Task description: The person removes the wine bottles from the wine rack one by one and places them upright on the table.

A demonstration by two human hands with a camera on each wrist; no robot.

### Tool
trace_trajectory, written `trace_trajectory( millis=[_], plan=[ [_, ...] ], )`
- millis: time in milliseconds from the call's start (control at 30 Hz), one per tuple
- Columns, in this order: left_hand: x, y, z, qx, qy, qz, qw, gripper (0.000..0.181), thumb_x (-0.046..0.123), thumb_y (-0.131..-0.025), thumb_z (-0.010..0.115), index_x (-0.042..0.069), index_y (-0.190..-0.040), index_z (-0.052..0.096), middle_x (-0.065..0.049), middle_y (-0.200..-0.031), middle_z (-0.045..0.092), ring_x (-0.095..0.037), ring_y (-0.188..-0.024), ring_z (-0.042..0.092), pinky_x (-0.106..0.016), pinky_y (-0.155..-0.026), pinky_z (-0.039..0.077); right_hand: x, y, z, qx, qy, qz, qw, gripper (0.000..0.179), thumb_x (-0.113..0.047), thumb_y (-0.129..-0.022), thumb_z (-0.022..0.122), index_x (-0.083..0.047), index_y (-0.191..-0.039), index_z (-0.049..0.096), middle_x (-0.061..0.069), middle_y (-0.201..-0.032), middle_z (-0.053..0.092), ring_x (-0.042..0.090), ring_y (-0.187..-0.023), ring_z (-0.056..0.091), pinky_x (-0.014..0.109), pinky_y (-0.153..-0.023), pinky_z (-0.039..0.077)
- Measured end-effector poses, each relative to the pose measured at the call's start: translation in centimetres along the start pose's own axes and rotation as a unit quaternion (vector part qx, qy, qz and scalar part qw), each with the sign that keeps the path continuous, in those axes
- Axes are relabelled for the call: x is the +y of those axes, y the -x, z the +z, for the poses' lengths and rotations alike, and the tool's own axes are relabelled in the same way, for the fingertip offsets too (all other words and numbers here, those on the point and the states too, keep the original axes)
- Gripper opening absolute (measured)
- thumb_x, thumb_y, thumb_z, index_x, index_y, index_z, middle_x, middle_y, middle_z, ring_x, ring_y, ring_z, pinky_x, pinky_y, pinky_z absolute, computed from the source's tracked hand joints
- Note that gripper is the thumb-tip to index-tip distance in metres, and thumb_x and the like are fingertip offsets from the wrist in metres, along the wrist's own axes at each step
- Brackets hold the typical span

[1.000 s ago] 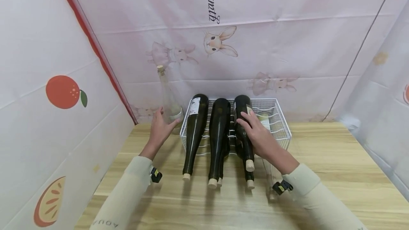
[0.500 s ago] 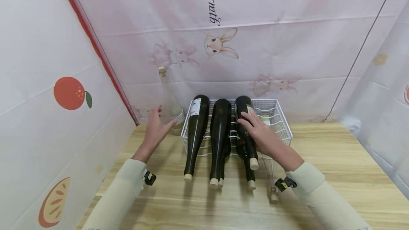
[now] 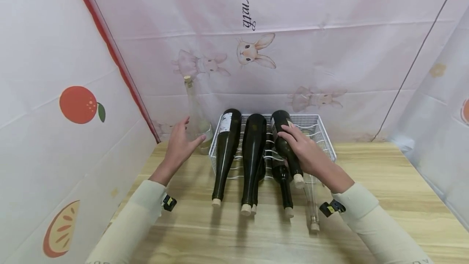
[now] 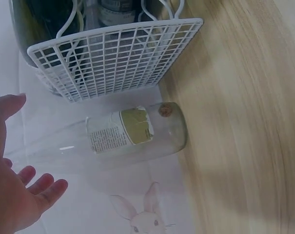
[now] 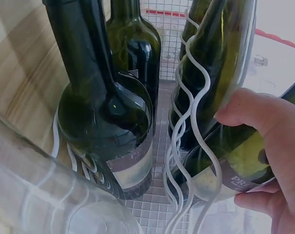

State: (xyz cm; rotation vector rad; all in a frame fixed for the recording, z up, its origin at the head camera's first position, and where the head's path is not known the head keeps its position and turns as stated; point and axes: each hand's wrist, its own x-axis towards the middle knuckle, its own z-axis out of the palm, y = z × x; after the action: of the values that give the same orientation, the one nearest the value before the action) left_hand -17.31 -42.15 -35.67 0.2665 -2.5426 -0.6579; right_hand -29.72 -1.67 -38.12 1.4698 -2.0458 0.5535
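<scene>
My right hand (image 3: pixel 302 148) grips a dark green wine bottle (image 3: pixel 289 152) with a cork in its neck, lying tilted on top of the white wire rack (image 3: pixel 327 137). In the right wrist view, thumb and fingers curl round its labelled body (image 5: pixel 230 165). Beside the rack's left end stands a clear glass bottle (image 3: pixel 198 109), corked and upright against the backdrop. My left hand (image 3: pixel 179 146) is next to that bottle, thumb and fingers spread. The left wrist view shows the clear bottle's torn label (image 4: pixel 123 129) and base beyond the spread hand (image 4: pixel 18 180).
Two more dark bottles (image 3: pixel 226 150) (image 3: pixel 253 150) lie across the rack's top, corks toward me. Lower down, another dark bottle (image 3: pixel 283 184) and a clear bottle (image 3: pixel 311 207) poke out of the front. Printed cloth (image 3: pixel 351 60) hangs behind the wooden table (image 3: pixel 384 199).
The neck of the wine bottle in my right hand has swung right and back, uncovering more of the bottle below it. My left hand has drawn slightly away from the clear bottle.
</scene>
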Motion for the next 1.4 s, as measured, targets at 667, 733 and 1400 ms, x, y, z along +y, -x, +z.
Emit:
trace_trajectory(
  millis=[667, 733, 1400],
  plan=[
    [2.8, 0.1, -0.7, -0.007, -0.041, 0.084, 0.9956, 0.089, 0.031, -0.088, 0.083, 0.001, -0.157, 0.036, -0.023, -0.155, 0.048, -0.042, -0.141, 0.046, -0.059, -0.119, 0.040, 0.7, 0.8, -0.6, 0.052, -0.069, 0.035, 0.9956, 0.088, -0.020, -0.070, 0.094, 0.001, -0.144, 0.052, 0.024, -0.151, 0.052, 0.053, -0.136, 0.053, 0.066, -0.107, 0.049],
    [3.0, 0.2, -0.8, -0.007, -0.045, 0.090, 0.9949, 0.089, 0.031, -0.088, 0.083, 0.000, -0.157, 0.036, -0.023, -0.154, 0.048, -0.041, -0.142, 0.046, -0.059, -0.119, 0.040, 0.8, 0.8, -0.7, 0.060, -0.075, 0.035, 0.9947, 0.088, -0.019, -0.069, 0.094, 0.001, -0.144, 0.052, 0.024, -0.151, 0.053, 0.051, -0.136, 0.053, 0.065, -0.107, 0.049],
    [6.1, 1.1, -0.7, 0.007, -0.047, 0.175, 0.9834, 0.091, 0.034, -0.085, 0.085, 0.005, -0.157, 0.038, -0.019, -0.159, 0.047, -0.038, -0.148, 0.043, -0.054, -0.125, 0.035, -0.3, 0.2, -1.5, 0.181, -0.103, 0.012, 0.9780, 0.076, -0.018, -0.065, 0.080, 0.011, -0.132, 0.058, 0.034, -0.135, 0.062, 0.052, -0.123, 0.061, 0.018, -0.121, 0.036]
  ],
)
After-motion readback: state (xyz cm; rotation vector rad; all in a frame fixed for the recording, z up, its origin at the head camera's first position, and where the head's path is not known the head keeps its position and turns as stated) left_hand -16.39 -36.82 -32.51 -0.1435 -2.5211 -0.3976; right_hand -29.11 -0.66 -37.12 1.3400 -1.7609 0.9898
